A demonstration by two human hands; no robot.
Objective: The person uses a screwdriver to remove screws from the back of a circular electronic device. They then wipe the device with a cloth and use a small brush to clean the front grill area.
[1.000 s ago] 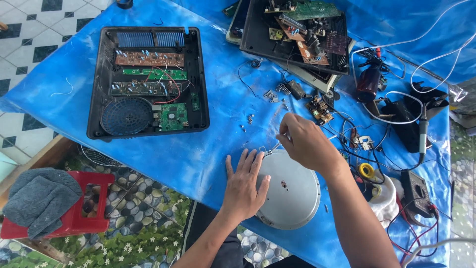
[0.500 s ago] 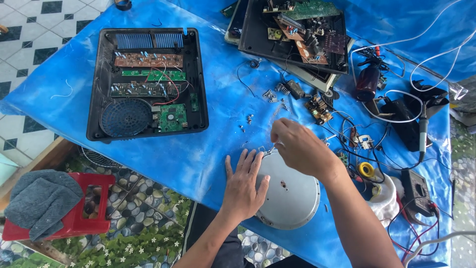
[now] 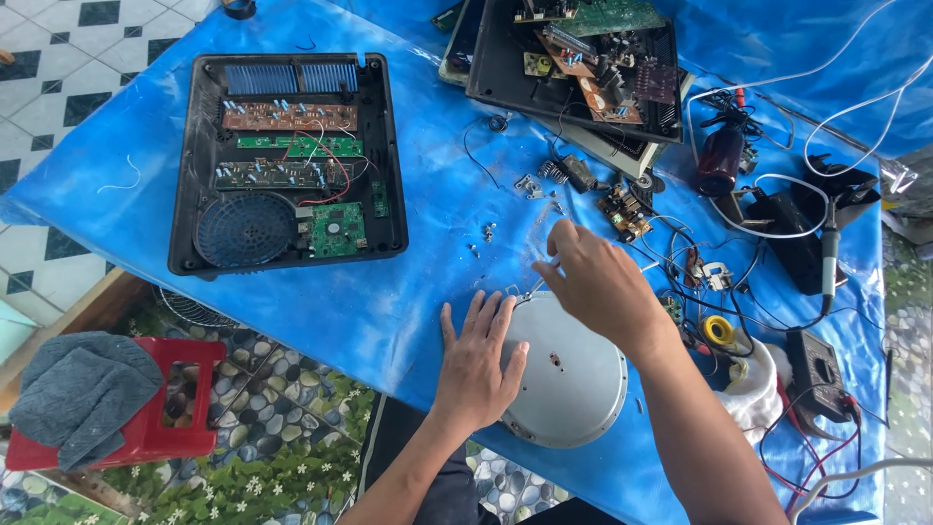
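The round grey metal disc [image 3: 569, 374] is best kept pressed flat under the spread left hand [image 3: 478, 362] while the right hand's [image 3: 595, 284] pinched fingers [image 3: 552, 255], apparently nipping something too small to make out, are worked just beyond its far rim.

The right hand [image 3: 598, 282] has moved. A second ago it was held up over the far edge of the round metal plate [image 3: 569, 384], with its fingers pinched high. Now it is lower and has slid a little to the left, so its fingertips are down by the plate's far edge, just beside the small screws [image 3: 483, 238] on the blue sheet [image 3: 428, 292].
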